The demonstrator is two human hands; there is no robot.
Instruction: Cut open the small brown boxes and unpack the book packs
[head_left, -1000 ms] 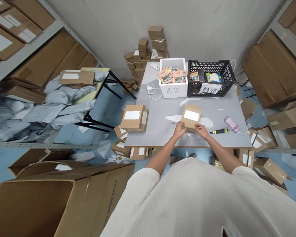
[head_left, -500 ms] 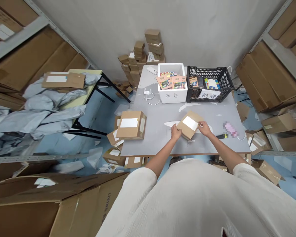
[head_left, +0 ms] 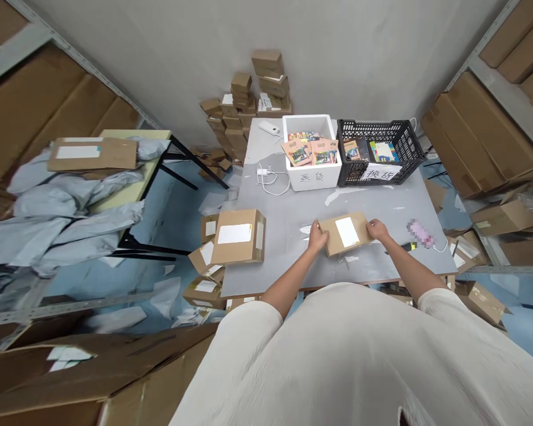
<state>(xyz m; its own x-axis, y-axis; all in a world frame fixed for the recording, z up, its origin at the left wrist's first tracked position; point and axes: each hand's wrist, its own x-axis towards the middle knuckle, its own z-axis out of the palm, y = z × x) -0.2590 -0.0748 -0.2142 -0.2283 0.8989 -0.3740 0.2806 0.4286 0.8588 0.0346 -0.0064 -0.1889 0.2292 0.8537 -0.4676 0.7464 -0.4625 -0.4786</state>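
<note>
A small cardboard box [head_left: 333, 236] with a white label [head_left: 347, 232] on its upper face is held between my two hands over the grey table [head_left: 288, 263]. My left hand [head_left: 317, 236] grips its left end, fingers closed on the edge. At the opposite end, my right hand [head_left: 377, 229] pinches the right edge. The box lies nearly level, its long side running left to right. A larger labelled cardboard box [head_left: 237, 251] sits at the table's left edge, apart from my hands.
Behind are a white foam bin [head_left: 313, 177] of booklets and a black crate [head_left: 353, 173] with books. A pink blurred object [head_left: 420, 233] lies at right, near a cable. Stacked boxes [head_left: 270, 77] stand by the wall; grey parcels [head_left: 44, 204] cover a side table. Cartons crowd the floor.
The small box has turned from a slant to nearly level across, with both hands still on it. My right hand has shifted slightly right. The view has swung a little.
</note>
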